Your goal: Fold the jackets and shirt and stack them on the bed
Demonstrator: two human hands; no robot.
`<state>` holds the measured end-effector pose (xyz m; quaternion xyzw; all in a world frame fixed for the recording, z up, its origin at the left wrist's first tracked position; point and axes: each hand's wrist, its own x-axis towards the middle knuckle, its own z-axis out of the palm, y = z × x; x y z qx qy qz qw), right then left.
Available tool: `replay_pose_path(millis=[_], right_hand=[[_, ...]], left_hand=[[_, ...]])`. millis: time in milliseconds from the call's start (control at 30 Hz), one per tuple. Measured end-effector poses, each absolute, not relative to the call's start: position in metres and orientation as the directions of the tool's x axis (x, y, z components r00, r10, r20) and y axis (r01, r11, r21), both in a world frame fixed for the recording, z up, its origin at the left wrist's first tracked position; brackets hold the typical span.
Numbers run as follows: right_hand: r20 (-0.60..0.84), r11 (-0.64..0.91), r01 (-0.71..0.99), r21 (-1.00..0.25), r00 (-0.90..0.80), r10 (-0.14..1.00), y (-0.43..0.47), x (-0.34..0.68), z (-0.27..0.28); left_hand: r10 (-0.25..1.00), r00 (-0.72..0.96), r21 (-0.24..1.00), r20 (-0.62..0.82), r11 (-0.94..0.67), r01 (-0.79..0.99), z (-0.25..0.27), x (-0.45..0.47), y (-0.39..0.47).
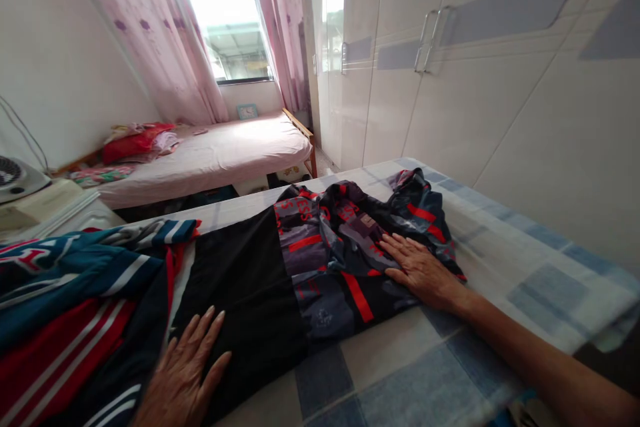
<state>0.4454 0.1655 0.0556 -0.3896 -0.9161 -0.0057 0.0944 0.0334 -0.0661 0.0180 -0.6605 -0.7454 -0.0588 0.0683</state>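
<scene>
Checked cloth under shirt; left hand spread on black end, right hand flat, unclenched, on patterned end.

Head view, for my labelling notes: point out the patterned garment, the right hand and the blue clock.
Patterned garment (333, 295), head view: grey printed fabric.
Right hand (424, 271), head view: back of hand.
Blue clock (247, 111), head view: its dial.

The bottom edge cuts off the left hand and striped clothes.
</scene>
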Motion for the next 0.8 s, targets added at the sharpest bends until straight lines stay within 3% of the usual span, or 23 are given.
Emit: replay_pose_path(millis=[133, 233, 333, 433, 600, 800], right_hand=[[0.195, 0.670, 0.740, -0.069, -0.648, 0.736, 0.171, 0.453, 0.049], [0.194, 0.663, 0.744, -0.084, -0.641, 0.743, 0.168, 0.451, 0.050], [0.196, 0.665, 0.741, -0.100, -0.640, 0.743, 0.167, 0.450, 0.049], [0.196, 0.659, 0.742, -0.122, -0.633, 0.749, 0.167, 0.452, 0.048], [0.171, 0.655, 0.740, -0.151, -0.633, 0.755, 0.166, 0.453, 0.053], [0.151, 0.647, 0.750, -0.138, -0.630, 0.762, 0.165, 0.452, 0.056]], left_hand=[[0.984, -0.119, -0.007, 0.133, 0.121, 0.993, 0.035, 0.027, -0.058], [0.962, -0.199, 0.116, 0.190, 0.179, 0.977, 0.076, 0.047, -0.014], [0.969, -0.110, 0.274, 0.220, 0.047, 0.961, 0.120, 0.082, 0.060], [0.963, 0.050, 0.309, 0.265, -0.134, 0.942, 0.145, 0.123, 0.143], [0.944, 0.132, 0.322, 0.303, -0.232, 0.918, 0.140, 0.182, 0.245], [0.938, -0.011, 0.476, 0.346, -0.165, 0.864, 0.135, 0.199, 0.282]])
